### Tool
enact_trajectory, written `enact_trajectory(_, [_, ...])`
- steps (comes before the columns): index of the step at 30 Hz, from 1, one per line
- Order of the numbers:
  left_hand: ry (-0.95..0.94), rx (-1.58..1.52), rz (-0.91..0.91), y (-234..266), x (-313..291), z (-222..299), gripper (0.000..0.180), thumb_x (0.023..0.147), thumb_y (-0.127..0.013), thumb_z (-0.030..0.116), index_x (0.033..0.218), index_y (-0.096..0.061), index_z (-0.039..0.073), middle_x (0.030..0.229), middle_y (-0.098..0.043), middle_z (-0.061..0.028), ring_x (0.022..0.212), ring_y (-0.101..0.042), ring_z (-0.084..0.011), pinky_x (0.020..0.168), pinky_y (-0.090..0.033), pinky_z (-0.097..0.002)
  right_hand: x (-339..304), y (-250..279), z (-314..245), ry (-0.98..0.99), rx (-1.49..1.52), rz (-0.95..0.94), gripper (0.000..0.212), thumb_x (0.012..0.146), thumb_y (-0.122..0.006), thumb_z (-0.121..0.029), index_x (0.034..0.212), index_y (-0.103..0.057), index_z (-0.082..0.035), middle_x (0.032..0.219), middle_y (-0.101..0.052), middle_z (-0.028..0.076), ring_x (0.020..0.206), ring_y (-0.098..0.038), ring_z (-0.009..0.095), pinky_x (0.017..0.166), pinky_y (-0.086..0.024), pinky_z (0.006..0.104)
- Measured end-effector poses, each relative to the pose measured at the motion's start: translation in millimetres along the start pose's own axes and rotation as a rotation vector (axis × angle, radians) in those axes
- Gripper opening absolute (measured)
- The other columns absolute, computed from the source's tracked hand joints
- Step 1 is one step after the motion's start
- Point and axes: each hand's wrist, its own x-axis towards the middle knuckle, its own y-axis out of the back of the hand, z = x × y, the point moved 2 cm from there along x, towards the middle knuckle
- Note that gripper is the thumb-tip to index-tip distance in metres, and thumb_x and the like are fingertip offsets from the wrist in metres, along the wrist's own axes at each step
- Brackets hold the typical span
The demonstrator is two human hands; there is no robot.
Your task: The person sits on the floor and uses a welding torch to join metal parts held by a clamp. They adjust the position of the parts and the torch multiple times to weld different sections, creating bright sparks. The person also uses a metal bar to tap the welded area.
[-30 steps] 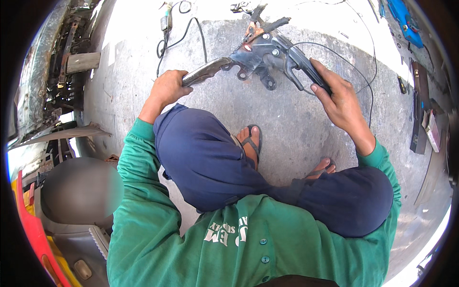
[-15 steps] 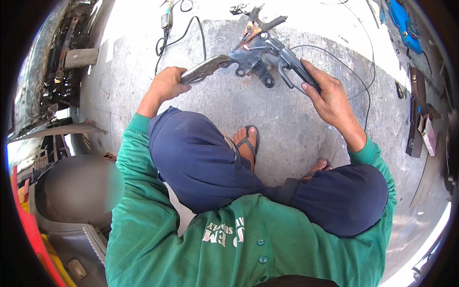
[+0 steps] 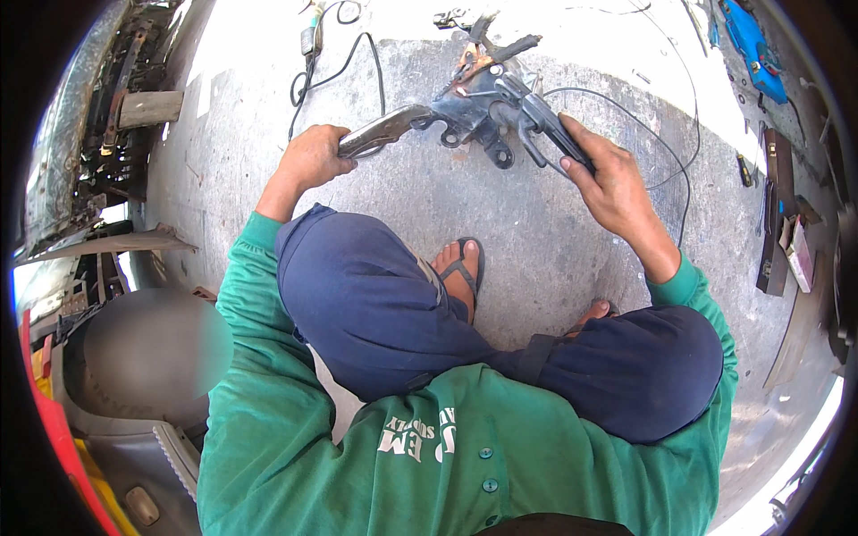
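My left hand (image 3: 315, 157) is closed round the near end of a worn, silver-brown metal handle (image 3: 384, 130). The handle's far end meets a dark metal bracket (image 3: 465, 121) with holes in its lugs; whether they are joined I cannot tell. My right hand (image 3: 611, 176) grips a dark grey tool that looks like locking pliers (image 3: 547, 121), with a curved lever under its body. Its jaw end lies against the bracket's upper right side. Beyond the bracket sit a rusty, copper-coloured part and a charred-looking black piece (image 3: 517, 48).
A black cable (image 3: 380, 76) with a small cylindrical device (image 3: 311, 39) lies at the far left, and a thin cable (image 3: 657, 138) curves at the right. A blue case (image 3: 753, 49) and a long brown box (image 3: 778, 205) lie at the right. Metal vehicle parts (image 3: 116, 134) stand at the left.
My right hand and the pliers have shifted very slightly left. My left hand keeps its grip almost in place.
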Motion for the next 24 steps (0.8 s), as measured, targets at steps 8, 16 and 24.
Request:
enact_trajectory(8, [-0.017,0.012,0.008,0.0,1.7,-1.8,0.023,0.084,-0.084,0.017,0.100,-0.074,0.003,0.071,-0.073,-0.0118,0.062,-0.072,-0.0229,0.064,-0.057,-0.0391,0.0,-2.9,1.9,-0.036,0.020,-0.022,0.053,0.102,-0.068,-0.014,0.153,-0.056,-0.005,0.109,-0.073,0.022,0.097,-0.075,0.036,0.087,-0.058,0.0459])
enact_trajectory(16, [-0.141,0.090,0.124,-6.7,1.2,-10.0,0.027,0.083,-0.085,0.020,0.101,-0.074,0.003,0.075,-0.073,-0.0137,0.075,-0.074,-0.0306,0.073,-0.058,-0.0433,-0.5,-5.7,4.4,-0.032,0.032,-0.016,0.054,0.103,-0.068,-0.017,0.154,-0.055,-0.007,0.114,-0.074,0.022,0.100,-0.076,0.035,0.089,-0.059,0.0463])
enact_trajectory(24, [0.025,0.115,-0.037,1.0,2.7,1.1,0.039,0.079,-0.086,0.022,0.113,-0.078,0.007,0.097,-0.078,-0.0161,0.095,-0.076,-0.0341,0.084,-0.060,-0.0454,-0.1,-5.4,3.4,-0.054,0.009,-0.040,0.054,0.104,-0.067,-0.017,0.155,-0.054,-0.007,0.113,-0.074,0.023,0.101,-0.076,0.035,0.089,-0.059,0.0466])
